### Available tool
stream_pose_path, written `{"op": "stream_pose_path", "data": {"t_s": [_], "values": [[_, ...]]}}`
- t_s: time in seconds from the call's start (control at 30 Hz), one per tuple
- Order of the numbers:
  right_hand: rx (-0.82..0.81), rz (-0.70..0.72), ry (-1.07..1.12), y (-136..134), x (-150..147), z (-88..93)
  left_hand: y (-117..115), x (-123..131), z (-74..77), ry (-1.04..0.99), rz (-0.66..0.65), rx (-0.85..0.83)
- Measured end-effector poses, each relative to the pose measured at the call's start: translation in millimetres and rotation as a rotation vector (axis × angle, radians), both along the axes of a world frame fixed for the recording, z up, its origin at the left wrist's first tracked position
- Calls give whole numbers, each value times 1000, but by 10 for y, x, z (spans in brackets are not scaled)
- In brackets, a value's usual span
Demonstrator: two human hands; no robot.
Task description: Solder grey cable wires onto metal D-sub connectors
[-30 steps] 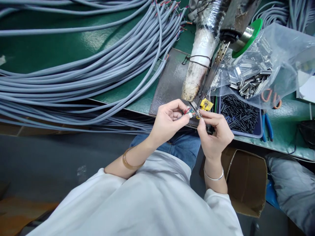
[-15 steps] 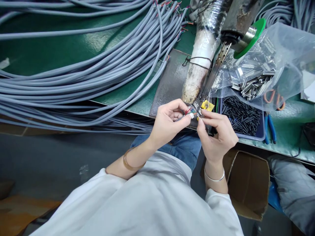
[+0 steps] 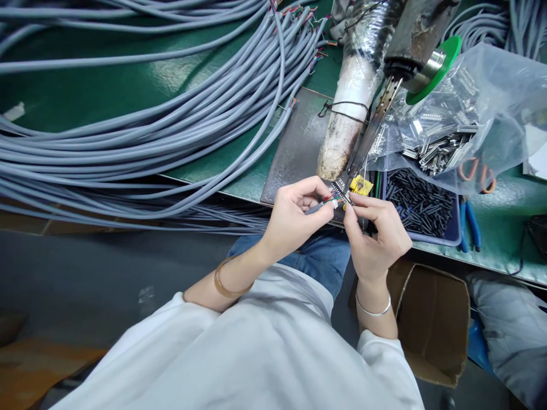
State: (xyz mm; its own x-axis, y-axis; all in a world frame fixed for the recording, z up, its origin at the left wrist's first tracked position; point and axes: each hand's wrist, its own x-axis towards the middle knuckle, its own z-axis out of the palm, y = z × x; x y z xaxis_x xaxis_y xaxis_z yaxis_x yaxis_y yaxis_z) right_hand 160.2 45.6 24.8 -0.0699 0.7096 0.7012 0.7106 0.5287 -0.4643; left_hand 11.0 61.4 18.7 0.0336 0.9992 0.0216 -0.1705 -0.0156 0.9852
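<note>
My left hand is closed in a pinch on the end of a grey cable, where thin coloured wires fan out. Opposite it, my right hand pinches a small metal connector between thumb and forefinger. The wire ends lie at the connector's pins; whether each one is joined is too small to tell. From above, a soldering iron points down with its tip right by the connector. A yellow piece sits just behind my right fingertips.
Bundled grey cables cover the bench's left side. A white wrapped tube stands over a dark plate. To the right are a solder spool, a bag of connectors, a bin of black sleeves, and blue-handled pliers.
Both hands have shifted only slightly, staying together at the soldering tip. More of the grey cable shows under my left fingers.
</note>
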Motion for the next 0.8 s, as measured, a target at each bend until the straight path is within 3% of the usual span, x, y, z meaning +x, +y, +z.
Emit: {"op": "stream_pose_path", "data": {"t_s": [0.27, 0.53, 0.67, 0.8], "values": [[23, -32, -33, -23, -25, 37, -4, -2, 49, 47, 24, 42], [65, -3, -181, -75, 20, -40, -19, -31, -34, 41, -40, -50], [-25, 6, 4, -145, 67, -27, -72, -16, -16, -11, -86, -78], [-81, -98, 164, -275, 184, 59, -134, -21, -9, -121, -197, -124]]}}
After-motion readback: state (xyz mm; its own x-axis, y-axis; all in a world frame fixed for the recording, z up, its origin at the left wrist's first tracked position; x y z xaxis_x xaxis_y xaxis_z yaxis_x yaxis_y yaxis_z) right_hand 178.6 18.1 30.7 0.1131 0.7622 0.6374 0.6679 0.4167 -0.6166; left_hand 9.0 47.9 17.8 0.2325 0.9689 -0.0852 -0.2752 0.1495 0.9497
